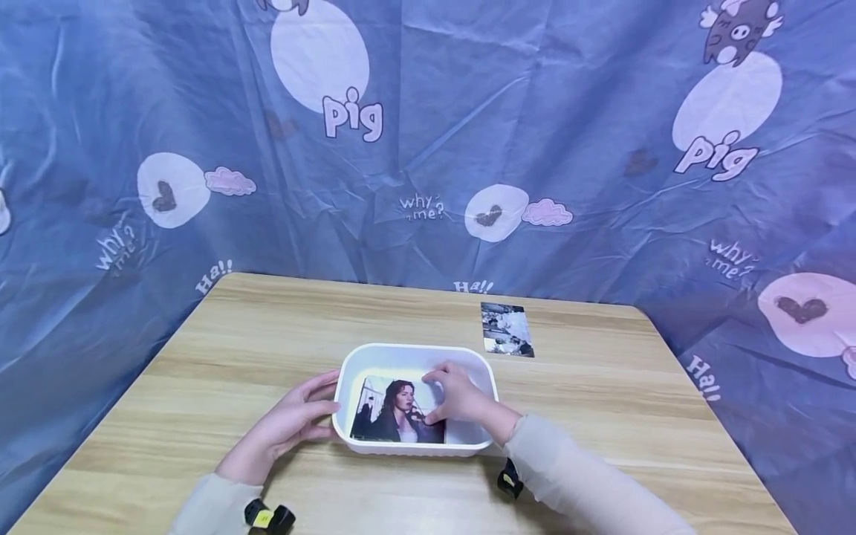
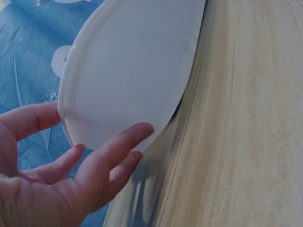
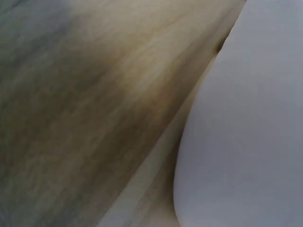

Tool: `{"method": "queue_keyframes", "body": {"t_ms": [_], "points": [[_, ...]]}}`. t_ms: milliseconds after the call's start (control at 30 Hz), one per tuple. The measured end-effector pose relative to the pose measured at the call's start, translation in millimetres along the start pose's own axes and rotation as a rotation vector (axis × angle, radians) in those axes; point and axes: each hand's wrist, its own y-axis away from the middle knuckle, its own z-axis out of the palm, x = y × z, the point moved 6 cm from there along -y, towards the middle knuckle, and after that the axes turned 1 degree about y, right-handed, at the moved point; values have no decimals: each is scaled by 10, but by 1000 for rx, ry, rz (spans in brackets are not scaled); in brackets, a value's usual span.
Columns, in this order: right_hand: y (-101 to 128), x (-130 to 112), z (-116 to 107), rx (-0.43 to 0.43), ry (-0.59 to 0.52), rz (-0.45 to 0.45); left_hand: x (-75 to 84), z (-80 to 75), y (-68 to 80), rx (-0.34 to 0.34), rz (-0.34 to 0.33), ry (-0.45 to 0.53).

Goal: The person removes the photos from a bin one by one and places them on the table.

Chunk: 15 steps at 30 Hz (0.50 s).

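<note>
A white plastic bin [image 1: 414, 449] stands on the table, with a photo print [image 1: 394, 416] of a person with long curly hair lying inside it. My right hand [image 1: 461, 397] reaches into the bin over the right wall and grips the photo at its right end, with thumb and fingertips apart on it. My left hand [image 1: 301, 416] rests against the bin's left end. In the left wrist view that hand [image 2: 71, 165] has its fingers loosely extended, fingertips at the bin's rim and outer wall [image 2: 128, 71]. The right wrist view shows only the bin's outer wall [image 3: 246, 132], the hand being hidden.
Another photo print [image 1: 507, 329], mostly black and white, lies on the wooden table [image 1: 301, 312] behind the bin, to the right. A blue printed cloth [image 1: 435, 141] hangs behind and beside the table. Black wrist devices [image 1: 267, 516] sit at both wrists.
</note>
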Motion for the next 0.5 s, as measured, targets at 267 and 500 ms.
{"method": "queue_keyframes", "body": {"t_ms": [267,500], "points": [[14,-14,1,9,-1,8,-12,-1,0,7,4,3],[38,-16,6,8,-22,2,-33,17,3,-4,14,5]]}}
